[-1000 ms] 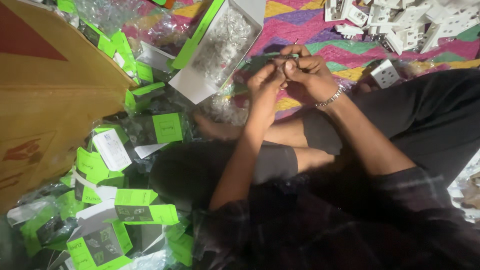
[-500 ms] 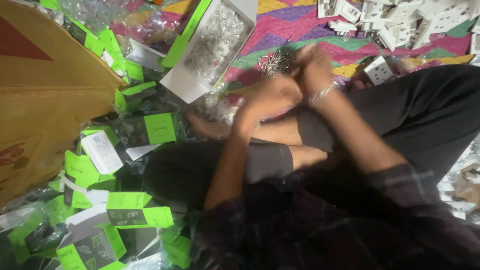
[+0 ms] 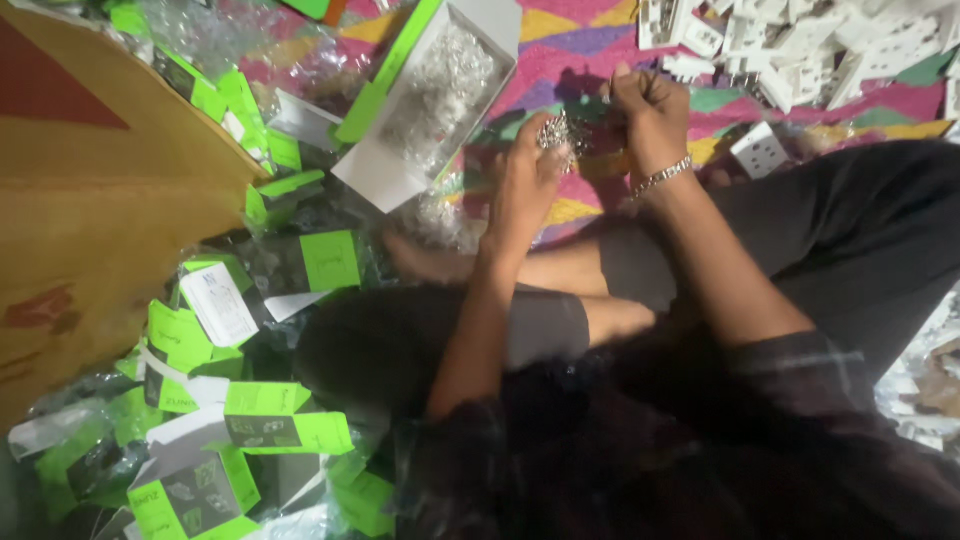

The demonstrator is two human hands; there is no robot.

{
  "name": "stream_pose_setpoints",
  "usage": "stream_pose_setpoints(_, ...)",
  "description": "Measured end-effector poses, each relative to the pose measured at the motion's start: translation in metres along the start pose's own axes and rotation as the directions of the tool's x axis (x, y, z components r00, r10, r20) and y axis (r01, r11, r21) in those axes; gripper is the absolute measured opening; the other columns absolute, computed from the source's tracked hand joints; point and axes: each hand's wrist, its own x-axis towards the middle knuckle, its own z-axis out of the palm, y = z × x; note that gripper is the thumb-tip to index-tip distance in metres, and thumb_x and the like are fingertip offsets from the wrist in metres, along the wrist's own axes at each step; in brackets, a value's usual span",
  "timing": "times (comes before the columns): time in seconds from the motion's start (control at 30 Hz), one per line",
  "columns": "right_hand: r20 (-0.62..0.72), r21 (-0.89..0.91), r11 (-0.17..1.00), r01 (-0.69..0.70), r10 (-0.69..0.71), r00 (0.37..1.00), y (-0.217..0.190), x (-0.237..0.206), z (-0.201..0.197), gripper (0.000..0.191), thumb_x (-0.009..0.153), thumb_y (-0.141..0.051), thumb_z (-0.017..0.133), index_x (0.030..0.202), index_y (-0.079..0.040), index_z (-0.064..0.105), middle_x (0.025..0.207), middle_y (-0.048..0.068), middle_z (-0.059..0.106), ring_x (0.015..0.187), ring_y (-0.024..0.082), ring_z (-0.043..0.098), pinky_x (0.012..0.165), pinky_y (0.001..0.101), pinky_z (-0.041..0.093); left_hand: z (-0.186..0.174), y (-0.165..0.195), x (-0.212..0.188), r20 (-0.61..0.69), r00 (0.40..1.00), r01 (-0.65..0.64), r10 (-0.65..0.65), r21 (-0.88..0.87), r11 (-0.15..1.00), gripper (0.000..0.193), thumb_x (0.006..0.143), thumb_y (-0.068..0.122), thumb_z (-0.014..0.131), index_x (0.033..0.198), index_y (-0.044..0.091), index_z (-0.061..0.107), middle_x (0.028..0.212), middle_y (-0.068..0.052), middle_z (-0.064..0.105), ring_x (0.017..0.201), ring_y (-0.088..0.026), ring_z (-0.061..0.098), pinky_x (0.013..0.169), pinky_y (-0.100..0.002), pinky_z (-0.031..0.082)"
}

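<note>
I sit cross-legged on a colourful patterned mat (image 3: 600,40). My left hand (image 3: 528,175) is closed around a small bunch of shiny metal screws (image 3: 556,131) that stick out above its fingers. My right hand (image 3: 648,108), with a silver bracelet (image 3: 660,176) on the wrist, is a fist just right of the bunch; something thin seems pinched in it, too small to tell. An open white box (image 3: 425,95) with clear bags of small metal parts lies just left of my hands.
A pile of white wall sockets (image 3: 820,50) lies at the top right, with one loose socket (image 3: 760,150) near my knee. Green and white small cartons (image 3: 250,420) and clear wrappers litter the left side. A large brown cardboard box (image 3: 90,210) stands at the far left.
Both hands have moved forward and apart a little, away from my lap. The bunch of screws now shows in my left hand, and the view has shifted slightly.
</note>
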Motion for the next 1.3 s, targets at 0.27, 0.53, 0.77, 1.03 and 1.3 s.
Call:
stream_pose_setpoints(0.27, -0.047, 0.012, 0.999, 0.029, -0.029, 0.998, 0.012, 0.001, -0.003, 0.032, 0.106, -0.032, 0.066, 0.083, -0.01, 0.068, 0.068, -0.004, 0.059, 0.056, 0.007, 0.052, 0.053, 0.0254, 0.039, 0.0, -0.009, 0.001, -0.027, 0.999, -0.043, 0.045, 0.085, 0.995, 0.032, 0.099, 0.005, 0.057, 0.131, 0.008, 0.06, 0.084, -0.023, 0.068, 0.075, -0.04, 0.068, 0.071, -0.05, 0.052)
stream_pose_setpoints(0.53, 0.18, -0.294, 0.916, 0.274, -0.229, 0.957, 0.021, -0.014, 0.017, 0.019, 0.106, -0.02, 0.068, 0.098, -0.003, 0.068, 0.089, 0.0, 0.069, 0.082, 0.011, 0.064, 0.075, 0.0261, 0.051, -0.104, -0.01, -0.006, 0.114, 0.97, -0.221, 0.212, 0.776, 0.591, 0.019, 0.093, 0.027, 0.068, 0.094, 0.008, 0.067, 0.086, -0.017, 0.066, 0.083, -0.039, 0.063, 0.073, -0.054, 0.049)
stream_pose_setpoints(0.77, 0.891, -0.293, 0.625, 0.724, -0.096, 0.444, -0.005, -0.068, 0.056, 0.05, 0.073, -0.036, 0.085, 0.11, -0.005, 0.073, 0.127, 0.015, 0.069, 0.124, 0.034, 0.059, 0.104, 0.0453, 0.048, -0.15, -0.03, 0.034, 0.179, 0.898, -0.325, 0.403, 0.886, 0.332, 0.015, 0.081, 0.027, 0.07, 0.087, 0.013, 0.07, 0.087, -0.008, 0.067, 0.088, -0.031, 0.064, 0.079, -0.051, 0.046)
stream_pose_setpoints(1.03, 0.84, -0.4, 0.543, 0.738, -0.105, 0.532, -0.021, -0.062, 0.054, 0.037, 0.097, -0.033, 0.065, 0.13, -0.017, 0.072, 0.13, 0.01, 0.07, 0.121, 0.034, 0.063, 0.101, 0.0451, 0.051, -0.124, -0.061, 0.05, 0.097, 0.995, -0.099, 0.02, 0.968, 0.228, 0.01, 0.087, 0.018, 0.065, 0.084, 0.021, 0.074, 0.091, -0.002, 0.071, 0.096, -0.027, 0.064, 0.089, -0.057, 0.041)
stream_pose_setpoints(1.3, 0.749, -0.547, 0.489, 0.679, -0.075, 0.658, -0.021, -0.062, 0.05, 0.032, 0.098, -0.031, 0.064, 0.128, -0.023, 0.073, 0.107, 0.01, 0.072, 0.094, 0.033, 0.068, 0.075, 0.0436, 0.056, -0.121, -0.058, 0.05, 0.084, 0.996, -0.087, 0.023, 0.961, 0.263, 0.013, 0.08, 0.013, 0.063, 0.079, 0.02, 0.074, 0.093, -0.002, 0.072, 0.098, -0.027, 0.065, 0.092, -0.055, 0.041)
